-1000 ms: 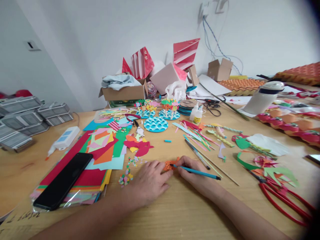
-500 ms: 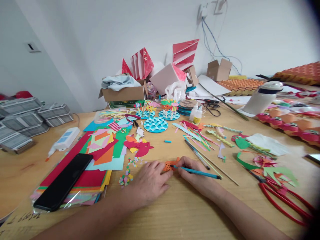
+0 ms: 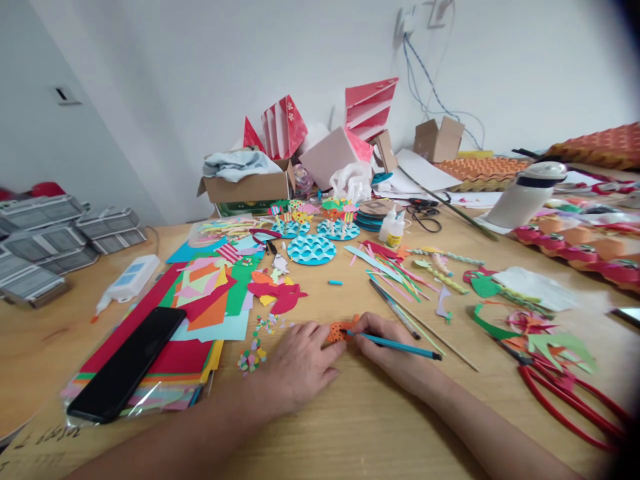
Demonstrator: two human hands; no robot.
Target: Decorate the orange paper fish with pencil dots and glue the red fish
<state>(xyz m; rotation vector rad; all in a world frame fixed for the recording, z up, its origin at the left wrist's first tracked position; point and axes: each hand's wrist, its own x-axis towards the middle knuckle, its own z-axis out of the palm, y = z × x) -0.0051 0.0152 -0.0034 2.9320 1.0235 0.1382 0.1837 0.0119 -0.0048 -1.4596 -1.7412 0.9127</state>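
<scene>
On the table between my hands lies a small orange paper cutout [image 3: 337, 331] with dark dots, partly hidden by my fingers. My left hand [image 3: 303, 360] lies flat over its left side, fingers stretched out and pressing it down. A blue felt-tip pen [image 3: 400, 345] is pinched in the closed fingers of my right hand [image 3: 387, 343]. Its tip touches the cutout and its dark end points right. A short blue pen cap [image 3: 335, 283] rests beyond the cutout. Small coloured paper bits [image 3: 251, 357] are scattered just left of my left hand.
To the left, a black phone [image 3: 127, 363] lies on stacked coloured paper [image 3: 150, 337]. Red-handled scissors [image 3: 565, 400] sit at the right among paper scraps. A thin wooden stick [image 3: 450, 345] lies past my right hand. Farther back are blue wavy discs [image 3: 311, 249] and glue bottles [image 3: 394, 230].
</scene>
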